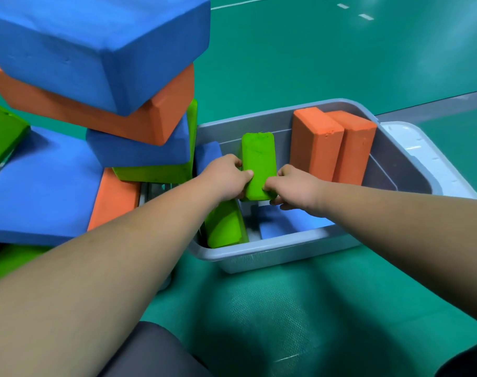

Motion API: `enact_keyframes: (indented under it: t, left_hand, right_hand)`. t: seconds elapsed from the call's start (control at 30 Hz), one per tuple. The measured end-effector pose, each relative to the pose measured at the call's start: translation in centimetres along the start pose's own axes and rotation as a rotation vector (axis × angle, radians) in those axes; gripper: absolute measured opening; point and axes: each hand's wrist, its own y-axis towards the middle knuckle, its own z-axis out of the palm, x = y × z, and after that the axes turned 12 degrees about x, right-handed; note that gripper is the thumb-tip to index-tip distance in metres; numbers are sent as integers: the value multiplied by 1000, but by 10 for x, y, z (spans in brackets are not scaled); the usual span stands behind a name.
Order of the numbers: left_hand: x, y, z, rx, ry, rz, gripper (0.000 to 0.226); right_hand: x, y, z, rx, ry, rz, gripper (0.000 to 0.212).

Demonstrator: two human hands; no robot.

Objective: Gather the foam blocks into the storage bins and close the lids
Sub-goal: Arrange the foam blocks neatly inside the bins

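Two hands: the left hand (226, 178) and the right hand (294, 186) meet over the grey storage bin (272, 251). Each grip pinches one long side of a green foam block (259, 161), thumbs on its near face and fingers curled round its edges.
Block in hand: it stands on a narrow end in the middle of the bin, tilted slightly. Whether its lower end touches the bottom cannot be told.
Already binned: an orange foam block (316, 142) and its orange twin (354, 148) stand upright and touching at the far right wall. A second green block (223, 227) leans in the near left corner, a blue block (294, 221) lies flat at the near right, and the end of another blue block (208, 156) shows by the left wall.
Room left: a patch of bare bottom shows beneath the hands, so the bin looks able to take more.
Outside the bin: a heap of foam blocks (101, 112), blue, orange and green, is piled just left of the bin and rises above its rim. What carries the heap is hidden.
Lid: a pale lid (427, 159) lies along the bin's right side, off the opening.
Floor: the bin stands on a green court floor (313, 63) with white lines.
Progress: roughly the first third, by the look of it. Six blocks are in, most of the heap is left to gather, and no lid is closed.
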Motion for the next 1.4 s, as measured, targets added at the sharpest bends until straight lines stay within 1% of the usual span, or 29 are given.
enact_keyframes:
  t: [0.07,0.13,0.2,0.27,0.3,0.37,0.47,0.5,0.57,0.7,0.77,0.83,0.9,0.93,1.03,1.2,1.3,1.4]
  left_hand:
    - [1,4,-2,14,-76,7,37]
    - [3,8,-2,46,-157,-2,27]
    - [2,11,-2,63,-187,-42,25]
    - [-1,13,-2,83,-211,-106,32]
    - [-3,13,-3,88,-199,-138,37]
    - [-3,16,-4,51,-77,-176,43]
    - [3,23,-9,-121,250,-147,46]
    - [5,26,-11,-169,312,-129,47]
    - [7,28,-13,-207,371,-110,53]
    - [14,32,-15,-190,463,-88,59]
    - [12,30,-14,-161,481,-53,63]
    - [6,28,-10,-73,533,-17,78]
    - [2,27,-4,13,652,-38,95]
    - [2,28,-2,20,714,-59,97]
    - [9,32,-3,-17,819,-112,92]
    - [18,42,-6,-40,916,-131,85]
    - [18,46,-5,-27,952,-145,81]
    - [16,50,-5,-8,998,-139,79]
  right_hand:
    - [2,3,3,-2,123,-23,32]
    - [3,6,3,30,226,-44,35]
    - [6,8,1,50,199,-62,27]
    - [6,13,-1,48,185,-70,17]
    - [5,15,-1,49,181,-74,16]
    - [4,22,-1,44,161,-79,23]
    - [6,28,-2,5,62,-84,33]
    - [7,30,-2,-6,8,-88,35]
    - [7,34,-2,-23,-96,-101,37]
    - [7,47,-4,-94,-229,-127,37]
    - [10,53,-4,-129,-284,-111,40]
    - [12,60,-7,-164,-309,-96,44]
    - [13,66,-9,-171,-276,-87,47]
    - [14,69,-10,-162,-252,-88,48]
    - [18,76,-9,-126,-227,-77,49]
    - [23,89,-5,-84,-286,-31,48]
    - [24,92,-7,-32,-296,21,48]
    - [24,94,-9,-15,-333,59,48]
